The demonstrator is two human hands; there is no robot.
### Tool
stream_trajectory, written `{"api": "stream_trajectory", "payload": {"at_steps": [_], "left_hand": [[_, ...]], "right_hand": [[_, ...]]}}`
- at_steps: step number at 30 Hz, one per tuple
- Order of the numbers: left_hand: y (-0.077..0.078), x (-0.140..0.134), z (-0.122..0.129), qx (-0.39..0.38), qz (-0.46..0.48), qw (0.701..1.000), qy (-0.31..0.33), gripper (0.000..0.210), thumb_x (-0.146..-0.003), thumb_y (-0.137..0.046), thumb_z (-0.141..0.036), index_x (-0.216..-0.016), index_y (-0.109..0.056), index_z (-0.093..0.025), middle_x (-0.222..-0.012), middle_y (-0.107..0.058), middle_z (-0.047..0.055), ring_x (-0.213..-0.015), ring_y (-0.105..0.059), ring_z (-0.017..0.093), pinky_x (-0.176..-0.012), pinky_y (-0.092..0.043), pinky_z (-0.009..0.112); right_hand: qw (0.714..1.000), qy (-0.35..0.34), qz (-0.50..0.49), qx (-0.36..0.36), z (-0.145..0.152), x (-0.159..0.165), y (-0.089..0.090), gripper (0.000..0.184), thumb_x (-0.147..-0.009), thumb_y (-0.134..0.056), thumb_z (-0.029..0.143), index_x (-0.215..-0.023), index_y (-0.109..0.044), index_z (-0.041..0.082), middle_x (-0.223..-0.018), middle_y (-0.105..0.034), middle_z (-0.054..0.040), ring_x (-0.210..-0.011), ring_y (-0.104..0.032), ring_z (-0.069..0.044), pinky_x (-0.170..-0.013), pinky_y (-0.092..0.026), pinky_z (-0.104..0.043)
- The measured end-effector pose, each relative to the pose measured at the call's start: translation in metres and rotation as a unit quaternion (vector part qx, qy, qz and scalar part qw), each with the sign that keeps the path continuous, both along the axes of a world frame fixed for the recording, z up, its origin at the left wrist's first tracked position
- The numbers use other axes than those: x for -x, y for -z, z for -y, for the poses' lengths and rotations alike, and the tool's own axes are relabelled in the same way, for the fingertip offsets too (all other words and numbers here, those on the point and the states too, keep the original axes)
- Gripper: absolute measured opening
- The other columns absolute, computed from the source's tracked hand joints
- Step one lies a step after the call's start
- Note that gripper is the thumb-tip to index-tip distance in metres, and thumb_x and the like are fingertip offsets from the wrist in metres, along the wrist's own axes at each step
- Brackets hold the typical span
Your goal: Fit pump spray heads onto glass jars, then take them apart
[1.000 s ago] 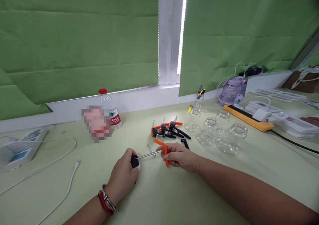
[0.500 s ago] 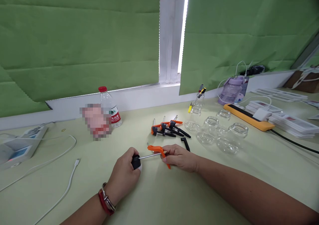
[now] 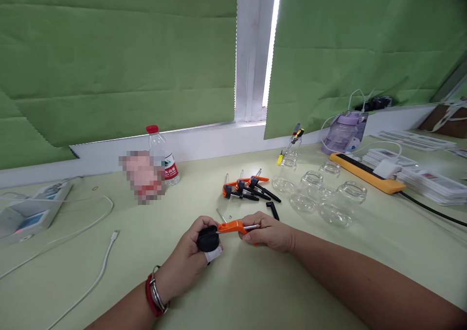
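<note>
My left hand is closed around a black rounded part, and something white shows by its fingers. My right hand pinches an orange plastic bracket just beside it. A metal rod sticks out on the right of the bracket, near the right fingertips. Behind the bracket lie a thin metal pin and a tiny nut-like piece. A black angled handle rests beyond my right hand. Farther back stand several orange-and-black clamp-like tools in a row.
Several clear glass jars stand on the right, one holding screwdrivers. Beyond them are an orange power strip, white frames and a purple bottle. A water bottle and a white cable are on the left.
The black part and the orange bracket have come together. The rod, earlier bare between my hands, now extends past the bracket to the right. The tiny nut-like piece has come into view.
</note>
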State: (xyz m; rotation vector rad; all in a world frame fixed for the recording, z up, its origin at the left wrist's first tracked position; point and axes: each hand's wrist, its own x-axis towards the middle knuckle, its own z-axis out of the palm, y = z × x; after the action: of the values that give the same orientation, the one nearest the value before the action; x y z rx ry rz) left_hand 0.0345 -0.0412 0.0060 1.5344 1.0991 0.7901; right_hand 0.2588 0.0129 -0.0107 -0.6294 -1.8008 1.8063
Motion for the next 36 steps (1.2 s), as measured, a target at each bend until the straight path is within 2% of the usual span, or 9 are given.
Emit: {"api": "stream_trajectory", "payload": {"at_steps": [3, 5, 9, 12, 16, 21, 27, 36], "left_hand": [[-0.002, 0.000, 0.002, 0.013, 0.026, 0.999, 0.036, 0.024, -0.082, -0.054, -0.024, -0.101, -0.039, -0.023, -0.085, -0.057, -0.001, -0.074, -0.056, 0.012, -0.077, -0.043, 0.029], [-0.004, -0.001, 0.003, 0.022, 0.038, 0.998, 0.048, 0.024, -0.082, -0.054, -0.023, -0.102, -0.040, -0.024, -0.089, -0.056, 0.000, -0.069, -0.055, 0.011, -0.073, -0.044, 0.029], [-0.006, -0.002, 0.006, -0.001, 0.027, 0.998, 0.064, 0.028, -0.079, -0.057, -0.022, -0.103, -0.043, -0.023, -0.079, -0.050, -0.002, -0.067, -0.047, 0.011, -0.063, -0.041, 0.024], [-0.007, 0.000, 0.010, -0.021, 0.012, 0.998, 0.063, 0.039, -0.074, -0.062, -0.020, -0.108, -0.043, -0.023, -0.087, -0.050, 0.000, -0.071, -0.044, 0.011, -0.065, -0.039, 0.023], [-0.007, 0.002, 0.013, 0.000, 0.029, 0.995, 0.098, 0.055, -0.068, -0.067, -0.019, -0.115, -0.039, -0.025, -0.100, -0.049, 0.002, -0.071, -0.042, 0.010, -0.061, -0.038, 0.021], [-0.004, 0.003, 0.012, 0.031, 0.047, 0.992, 0.109, 0.044, -0.074, -0.064, -0.025, -0.112, -0.042, -0.025, -0.091, -0.047, -0.001, -0.066, -0.039, 0.009, -0.057, -0.035, 0.020], [0.001, 0.004, 0.010, 0.055, 0.067, 0.987, 0.134, 0.042, -0.074, -0.065, -0.025, -0.108, -0.040, -0.025, -0.081, -0.042, -0.005, -0.062, -0.033, 0.007, -0.055, -0.030, 0.019], [-0.004, 0.003, 0.010, 0.058, 0.076, 0.986, 0.138, 0.037, -0.075, -0.064, -0.024, -0.103, -0.041, -0.023, -0.080, -0.043, -0.005, -0.064, -0.034, 0.008, -0.057, -0.030, 0.021]], "right_hand": [[0.999, -0.041, -0.018, 0.022, 0.001, 0.000, 0.002, 0.024, -0.075, -0.063, 0.032, -0.086, -0.066, 0.012, -0.061, -0.048, 0.0020, -0.056, -0.041, -0.009, -0.054, -0.032, -0.023], [0.997, -0.061, -0.030, 0.026, 0.002, 0.000, 0.004, 0.029, -0.075, -0.064, 0.035, -0.091, -0.066, 0.011, -0.062, -0.052, 0.0012, -0.058, -0.045, -0.010, -0.059, -0.035, -0.025], [0.994, -0.093, -0.041, 0.043, 0.002, 0.000, 0.007, 0.040, -0.076, -0.065, 0.040, -0.104, -0.063, 0.011, -0.063, -0.054, 0.0010, -0.058, -0.046, -0.009, -0.060, -0.035, -0.024], [0.989, -0.125, -0.047, 0.068, 0.002, -0.001, 0.008, 0.046, -0.077, -0.064, 0.042, -0.110, -0.061, 0.011, -0.062, -0.053, 0.0016, -0.056, -0.044, -0.008, -0.057, -0.034, -0.023], [0.984, -0.159, -0.033, 0.078, 0.002, -0.003, 0.006, 0.052, -0.077, -0.064, 0.044, -0.115, -0.060, 0.010, -0.061, -0.051, 0.0022, -0.055, -0.043, -0.008, -0.055, -0.033, -0.022], [0.981, -0.175, -0.033, 0.079, 0.002, -0.004, 0.007, 0.052, -0.079, -0.062, 0.044, -0.116, -0.059, 0.008, -0.062, -0.050, 0.0025, -0.053, -0.040, -0.007, -0.053, -0.030, -0.022], [0.976, -0.191, -0.043, 0.094, 0.000, -0.005, 0.016, 0.050, -0.082, -0.060, 0.040, -0.119, -0.057, 0.007, -0.062, -0.049, 0.0027, -0.052, -0.038, -0.006, -0.050, -0.028, -0.020], [0.969, -0.212, -0.053, 0.118, 0.000, -0.006, 0.016, 0.054, -0.081, -0.061, 0.042, -0.120, -0.054, 0.005, -0.059, -0.047, 0.0036, -0.049, -0.037, -0.004, -0.045, -0.024, -0.019]]}}
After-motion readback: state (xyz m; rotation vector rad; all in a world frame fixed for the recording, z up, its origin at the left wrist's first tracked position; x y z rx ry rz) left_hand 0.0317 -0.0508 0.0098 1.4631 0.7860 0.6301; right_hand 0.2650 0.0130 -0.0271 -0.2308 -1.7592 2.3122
